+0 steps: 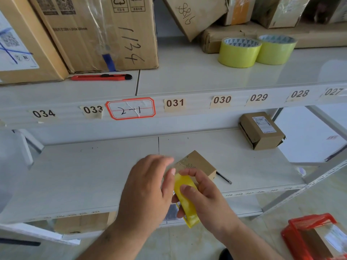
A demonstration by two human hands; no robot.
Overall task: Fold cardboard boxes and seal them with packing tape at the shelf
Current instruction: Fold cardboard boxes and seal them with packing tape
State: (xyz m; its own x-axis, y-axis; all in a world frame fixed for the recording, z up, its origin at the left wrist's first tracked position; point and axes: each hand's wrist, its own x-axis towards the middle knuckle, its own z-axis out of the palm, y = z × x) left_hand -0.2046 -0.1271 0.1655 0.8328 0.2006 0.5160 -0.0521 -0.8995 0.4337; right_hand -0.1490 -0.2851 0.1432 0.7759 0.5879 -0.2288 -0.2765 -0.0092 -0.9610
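Observation:
A small brown cardboard box (197, 162) lies on the lower shelf (84, 175), partly hidden behind my hands. My right hand (204, 196) grips a yellow roll of packing tape (185, 199), held edge-on just in front of the box. My left hand (148, 188) is at the roll's left side with curled fingers touching the tape near its top edge. Two more yellow tape rolls (238, 52) stand on the upper shelf at the right.
A red utility knife (101, 77) lies on the upper shelf before large cartons (97, 32). Another small labelled box (262, 130) sits at the lower shelf's back right. A dark pen (224, 178) lies beside the box. A red basket (315, 237) stands on the floor, lower right.

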